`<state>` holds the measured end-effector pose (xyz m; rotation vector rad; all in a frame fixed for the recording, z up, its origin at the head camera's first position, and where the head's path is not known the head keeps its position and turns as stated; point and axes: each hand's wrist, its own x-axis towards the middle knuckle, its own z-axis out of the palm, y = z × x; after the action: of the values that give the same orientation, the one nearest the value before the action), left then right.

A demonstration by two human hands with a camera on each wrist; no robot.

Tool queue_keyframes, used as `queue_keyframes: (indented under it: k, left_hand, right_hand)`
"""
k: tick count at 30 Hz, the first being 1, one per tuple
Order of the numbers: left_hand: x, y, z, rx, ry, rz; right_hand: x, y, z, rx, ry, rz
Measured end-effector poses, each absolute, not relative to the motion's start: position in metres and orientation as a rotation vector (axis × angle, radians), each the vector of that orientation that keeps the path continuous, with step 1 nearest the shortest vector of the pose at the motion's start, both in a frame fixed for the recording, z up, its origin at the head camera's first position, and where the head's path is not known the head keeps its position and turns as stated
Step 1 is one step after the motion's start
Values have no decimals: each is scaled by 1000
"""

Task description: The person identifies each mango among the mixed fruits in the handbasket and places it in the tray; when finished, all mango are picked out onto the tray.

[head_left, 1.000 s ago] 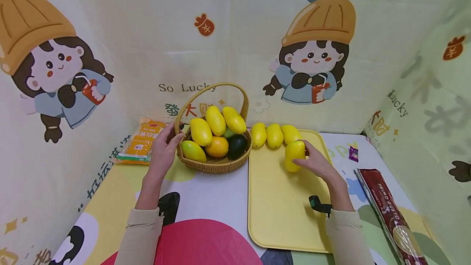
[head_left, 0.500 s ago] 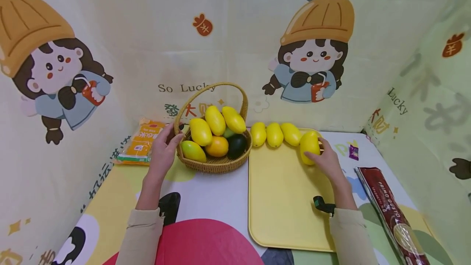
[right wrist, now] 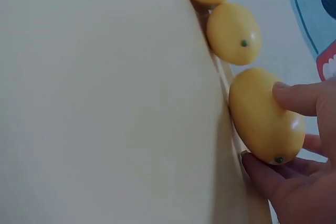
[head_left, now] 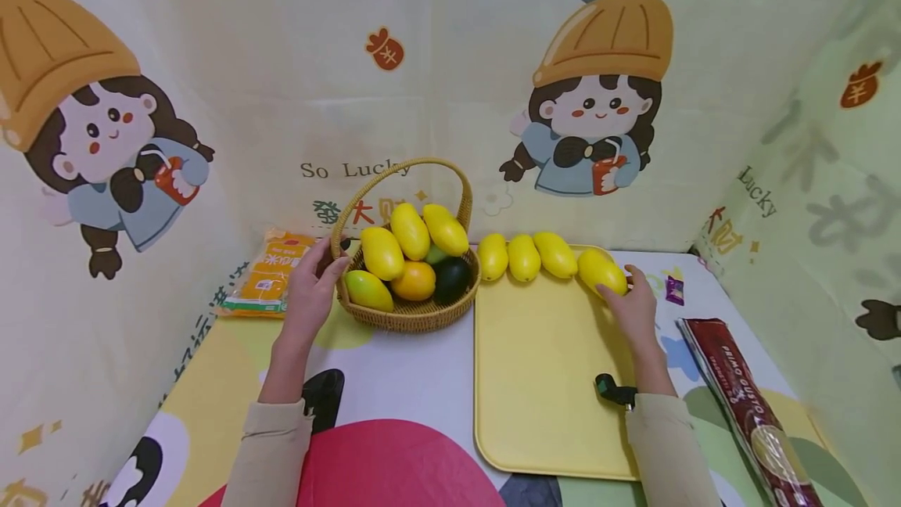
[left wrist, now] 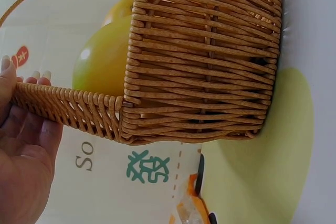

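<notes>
At right in the right wrist view, the right hand [right wrist: 315, 187] pinches a glossy yellow oval mango [right wrist: 262, 114], long axis slanting down-right to its green-dotted end; the left hand [left wrist: 26, 166] grips a brown wicker basket handle [left wrist: 79, 108].

This looks like a small tabletop booth: creased pale sheeting [head_left: 464, 84] encloses the back and both sides, printed with cartoon figures [head_left: 598, 96] and "So Lucky" lettering [head_left: 355, 169], above a brightly patterned table cover [head_left: 394, 460]. A fruit basket [head_left: 415, 323], yellow tray [head_left: 549, 382] and spaghetti packet [head_left: 746, 405] lend a kitchen-like touch; the room beyond is hidden.
</notes>
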<state>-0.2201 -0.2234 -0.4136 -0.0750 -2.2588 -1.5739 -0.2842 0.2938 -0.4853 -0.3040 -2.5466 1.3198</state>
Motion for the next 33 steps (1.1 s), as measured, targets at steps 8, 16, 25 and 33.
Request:
queue_keyframes:
  k: [8,16,25,33]
  left_hand:
    - [-219,-221,-414,-72,-2254,-1569]
    - [-219,-221,-414,-71,-2260,-1544]
    - [-220,-223,-414,-60,-2253,-1548]
    - [-220,-222,-415,-64,-2266,-1550]
  right_hand:
    - [-299,289,-489,-340,-2544,1304]
    - [-312,279,-491,-431,-2465,1349]
    - [-311,281,-490,-430,-2467,1491]
    - [-308,287,-488,-401,-2480,1512]
